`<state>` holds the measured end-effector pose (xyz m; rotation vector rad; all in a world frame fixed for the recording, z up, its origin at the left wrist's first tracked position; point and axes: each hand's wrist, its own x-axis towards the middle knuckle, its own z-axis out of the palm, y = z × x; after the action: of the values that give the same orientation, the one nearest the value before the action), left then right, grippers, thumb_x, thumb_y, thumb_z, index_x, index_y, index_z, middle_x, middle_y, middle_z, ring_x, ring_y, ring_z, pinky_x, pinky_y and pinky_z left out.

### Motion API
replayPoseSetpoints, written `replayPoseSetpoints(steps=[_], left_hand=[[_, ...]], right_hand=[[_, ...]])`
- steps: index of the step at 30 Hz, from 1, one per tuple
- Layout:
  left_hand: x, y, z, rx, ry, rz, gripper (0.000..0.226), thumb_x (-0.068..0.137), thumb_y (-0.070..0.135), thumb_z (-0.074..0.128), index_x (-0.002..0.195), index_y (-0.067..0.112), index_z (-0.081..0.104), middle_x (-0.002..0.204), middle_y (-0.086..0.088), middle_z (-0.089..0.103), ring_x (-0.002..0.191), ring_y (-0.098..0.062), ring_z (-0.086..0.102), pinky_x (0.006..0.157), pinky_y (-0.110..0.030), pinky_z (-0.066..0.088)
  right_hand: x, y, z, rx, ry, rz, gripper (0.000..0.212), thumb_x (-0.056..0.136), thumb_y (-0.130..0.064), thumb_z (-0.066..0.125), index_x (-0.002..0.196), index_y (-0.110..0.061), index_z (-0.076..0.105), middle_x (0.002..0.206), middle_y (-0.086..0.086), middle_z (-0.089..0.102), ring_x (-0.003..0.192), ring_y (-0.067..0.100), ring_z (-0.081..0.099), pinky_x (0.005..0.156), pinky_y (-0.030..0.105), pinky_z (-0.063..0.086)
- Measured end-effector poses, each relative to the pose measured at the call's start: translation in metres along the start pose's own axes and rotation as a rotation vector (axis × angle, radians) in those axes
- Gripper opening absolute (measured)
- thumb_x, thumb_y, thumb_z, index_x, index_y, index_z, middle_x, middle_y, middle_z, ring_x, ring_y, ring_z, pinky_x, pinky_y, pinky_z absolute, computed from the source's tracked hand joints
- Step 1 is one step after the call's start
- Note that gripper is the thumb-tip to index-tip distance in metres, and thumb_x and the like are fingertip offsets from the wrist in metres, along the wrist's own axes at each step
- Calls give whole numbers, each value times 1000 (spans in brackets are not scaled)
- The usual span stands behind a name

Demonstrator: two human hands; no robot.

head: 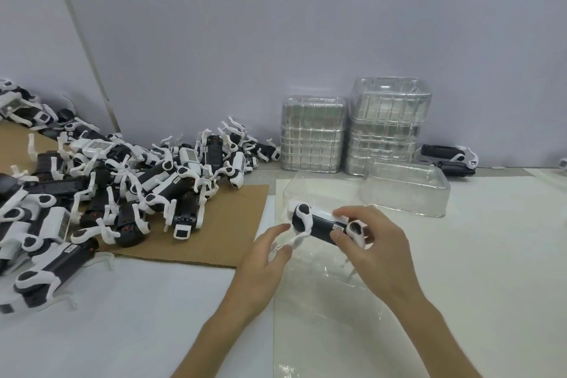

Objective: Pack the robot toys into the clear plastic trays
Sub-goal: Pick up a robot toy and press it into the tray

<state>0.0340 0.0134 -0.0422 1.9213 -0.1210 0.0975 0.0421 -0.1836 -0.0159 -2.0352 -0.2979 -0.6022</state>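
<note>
A black and white robot dog toy (pixel 322 224) hovers lengthwise above a clear plastic tray (pixel 325 294) that lies on the white table in front of me. My right hand (pixel 374 242) grips the toy's right end, fingers curled over its top and side. My left hand (pixel 270 252) pinches one of the toy's white front legs between thumb and fingers. A second clear tray (pixel 405 190) lies upside down just behind, to the right.
A big heap of robot toys (pixel 122 181) covers the brown cardboard (pixel 233 224) at the left. Two stacks of clear trays (pixel 313 135) stand against the back wall. Another toy (pixel 451 156) lies at the far right.
</note>
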Motion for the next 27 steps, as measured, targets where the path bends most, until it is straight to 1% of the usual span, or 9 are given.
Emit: replayPoseSetpoints(steps=[5, 9, 11, 14, 16, 19, 21, 24, 27], left_hand=[[0, -2, 0, 18, 18, -15, 35, 101, 28, 52, 129, 48, 52, 137, 21, 50, 124, -1, 47, 97, -23, 34], [2, -4, -1, 25, 14, -1, 34, 98, 30, 57, 121, 55, 50, 135, 23, 50, 124, -2, 47, 101, -25, 36], [2, -5, -1, 39, 11, 11, 34, 99, 30, 56, 122, 55, 49, 134, 25, 49, 127, -2, 46, 104, -25, 35], [1, -4, -1, 58, 4, 46, 34, 100, 29, 55, 118, 57, 48, 127, 34, 46, 131, 1, 42, 105, -23, 33], [0, -3, 0, 60, 14, 92, 37, 100, 26, 55, 117, 58, 52, 131, 36, 42, 134, 4, 38, 110, -26, 33], [-2, -1, -1, 90, 78, 223, 40, 98, 18, 58, 112, 55, 63, 141, 33, 39, 131, 19, 32, 109, -12, 29], [-3, -1, -2, 134, 96, 292, 39, 97, 12, 58, 107, 49, 68, 139, 34, 43, 130, 18, 35, 101, -1, 25], [-3, -2, 0, 234, 93, 335, 43, 97, 9, 57, 95, 51, 65, 128, 34, 53, 129, 7, 42, 102, -7, 28], [-3, -1, 2, 263, 102, 350, 45, 98, 7, 56, 97, 52, 64, 124, 33, 55, 127, 6, 42, 99, -2, 24]], right_hand=[[2, 6, -5, -20, -11, 40, 30, 81, -16, 78, 94, -42, 74, 92, -23, 63, 87, 2, 59, 74, 7, 39], [3, 7, -7, -15, -114, 82, 29, 81, -12, 78, 92, -38, 77, 91, -22, 63, 87, 2, 59, 77, 8, 39], [3, 7, -6, -49, -130, 88, 27, 82, -14, 78, 93, -39, 77, 89, -22, 64, 90, 1, 57, 85, 14, 40], [4, 4, -6, -132, -151, 90, 23, 84, -21, 76, 95, -41, 75, 94, -21, 66, 98, -1, 51, 100, 35, 38], [5, 4, -8, -116, -164, 108, 23, 85, -20, 75, 95, -41, 75, 95, -20, 67, 100, -1, 52, 102, 38, 38], [4, 4, -7, -106, -159, 114, 23, 84, -20, 75, 93, -41, 75, 94, -20, 69, 99, 0, 57, 101, 34, 40], [3, 5, -6, -83, -130, 131, 25, 82, -20, 77, 90, -44, 74, 90, -22, 70, 96, -2, 58, 94, 26, 42], [4, 9, -6, -57, -75, 186, 25, 78, -23, 80, 86, -45, 73, 81, -22, 71, 88, -3, 62, 79, 19, 44], [4, 10, -4, -62, -41, 176, 21, 78, -27, 79, 80, -47, 71, 81, -29, 68, 89, -4, 61, 81, 16, 43]])
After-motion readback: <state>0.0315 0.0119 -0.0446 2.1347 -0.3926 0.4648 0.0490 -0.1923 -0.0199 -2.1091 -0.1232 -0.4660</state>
